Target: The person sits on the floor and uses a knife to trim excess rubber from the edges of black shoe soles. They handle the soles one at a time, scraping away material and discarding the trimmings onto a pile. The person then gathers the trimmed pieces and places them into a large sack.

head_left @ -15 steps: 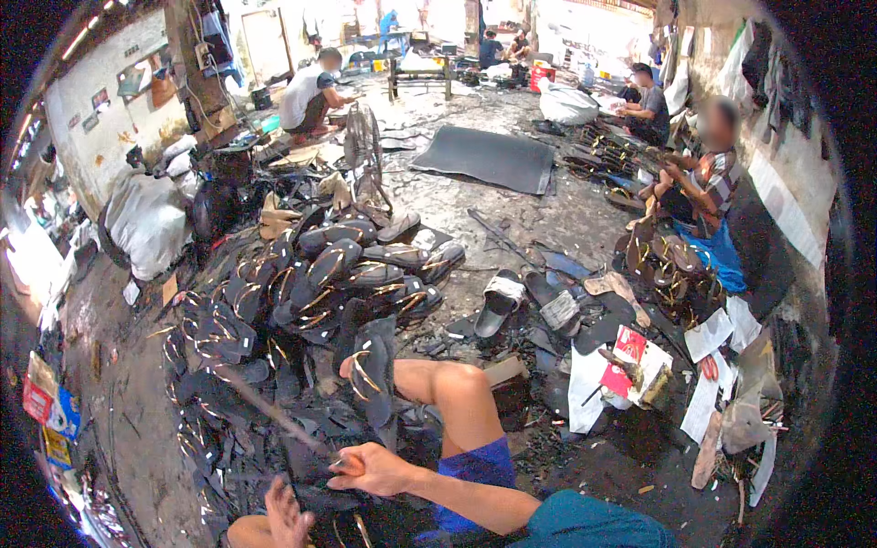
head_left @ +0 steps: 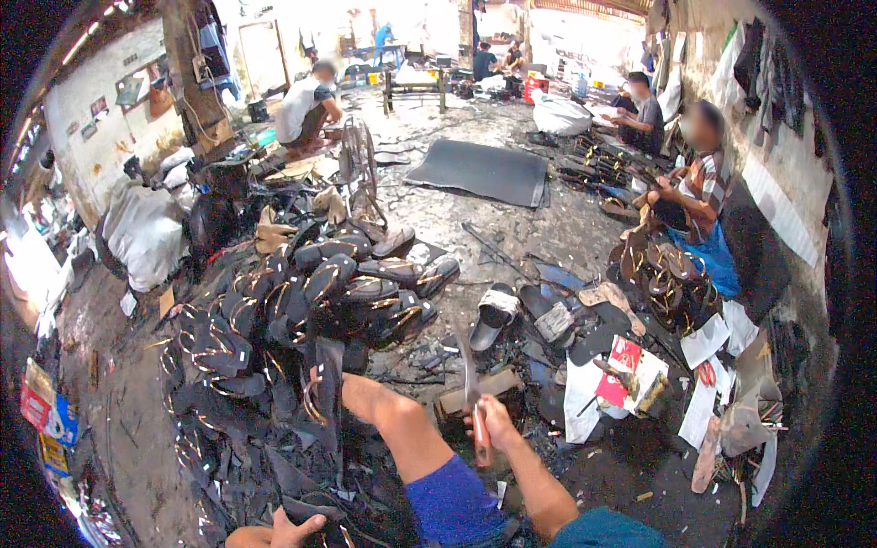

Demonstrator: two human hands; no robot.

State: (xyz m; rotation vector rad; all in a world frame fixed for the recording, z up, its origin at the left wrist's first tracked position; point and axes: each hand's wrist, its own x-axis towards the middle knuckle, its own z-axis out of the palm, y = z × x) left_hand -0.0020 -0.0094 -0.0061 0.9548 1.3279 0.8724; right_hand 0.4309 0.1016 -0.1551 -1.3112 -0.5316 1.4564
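My right hand [head_left: 494, 426] is closed round the reddish-brown handle of a knife [head_left: 470, 370], whose long narrow blade points up and away. Part of the blade lies across the view of a tan block [head_left: 451, 402]; whether they touch I cannot tell. At the lower edge, my left hand [head_left: 290, 532] grips the side of a dark flip-flop [head_left: 315, 509], thumb on top, with its other fingers partly hidden. Another dark flip-flop with a gold-edged strap [head_left: 315, 402] stands tilted by my bent knee, against a dark sheet piece.
A large heap of dark flip-flops [head_left: 320, 279] lies ahead and left. Slide sandals [head_left: 494, 315], papers [head_left: 589, 393] and scraps spread on the right. A black mat [head_left: 480, 172] and standing fan [head_left: 357, 151] are farther off. A person [head_left: 702, 183] sits at right by more flip-flops.
My right hand has swung the knife from the left over to the right, its blade now pointing up. My left hand has gone from spread fingers to gripping the flip-flop. My raised leg has shifted left.
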